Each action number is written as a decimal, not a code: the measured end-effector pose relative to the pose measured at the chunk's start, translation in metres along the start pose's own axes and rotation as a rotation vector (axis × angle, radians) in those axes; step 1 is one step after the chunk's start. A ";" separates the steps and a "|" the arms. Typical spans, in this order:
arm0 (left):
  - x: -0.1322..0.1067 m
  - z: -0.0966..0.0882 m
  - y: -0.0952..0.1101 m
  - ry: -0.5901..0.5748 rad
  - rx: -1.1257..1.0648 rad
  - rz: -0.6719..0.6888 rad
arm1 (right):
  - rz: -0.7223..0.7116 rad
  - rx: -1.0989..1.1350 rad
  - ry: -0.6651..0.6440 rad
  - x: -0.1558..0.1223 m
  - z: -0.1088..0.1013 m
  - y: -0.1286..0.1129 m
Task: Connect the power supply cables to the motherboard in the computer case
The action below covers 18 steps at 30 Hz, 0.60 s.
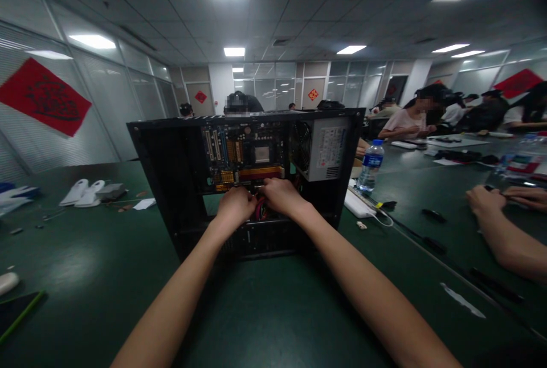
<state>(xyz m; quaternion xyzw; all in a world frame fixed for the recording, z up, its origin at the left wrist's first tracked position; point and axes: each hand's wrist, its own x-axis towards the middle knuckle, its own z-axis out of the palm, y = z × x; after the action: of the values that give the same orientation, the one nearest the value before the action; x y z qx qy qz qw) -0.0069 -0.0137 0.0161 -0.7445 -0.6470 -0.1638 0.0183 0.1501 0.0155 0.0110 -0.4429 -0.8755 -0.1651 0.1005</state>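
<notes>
A black computer case (pixel 166 180) stands on the table in front of me with its side open. Inside it are a motherboard (pixel 273 137) and, at the upper right, a grey power supply (pixel 329 148). Both hands reach in below the memory slots (pixel 260 173). My left hand (pixel 236 205) has its fingers bent together at the board's lower edge. My right hand (pixel 280 194) is close beside it, fingers curled and pressed together. A bundle of red and dark cables (pixel 260 208) hangs between the hands. What the fingertips pinch is hidden.
Right of the case stand a water bottle (pixel 371 166) and a white power strip (pixel 359 203); a cable runs along the green table (pixel 256 311). A co-worker's hands (pixel 487 200) are at the far right. White slippers (pixel 83 192) lie at left.
</notes>
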 end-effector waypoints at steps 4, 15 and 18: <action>0.000 0.002 0.001 -0.022 0.030 -0.013 | -0.007 -0.002 -0.002 0.000 0.001 0.000; -0.002 0.002 0.002 -0.025 0.029 0.009 | 0.003 0.019 0.004 0.000 0.002 -0.001; -0.002 0.002 0.001 -0.013 0.027 0.016 | 0.005 0.022 0.010 0.000 0.001 -0.001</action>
<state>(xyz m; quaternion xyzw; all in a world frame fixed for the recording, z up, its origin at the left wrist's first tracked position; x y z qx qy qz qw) -0.0053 -0.0150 0.0139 -0.7503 -0.6433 -0.1501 0.0252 0.1494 0.0154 0.0095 -0.4432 -0.8756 -0.1574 0.1100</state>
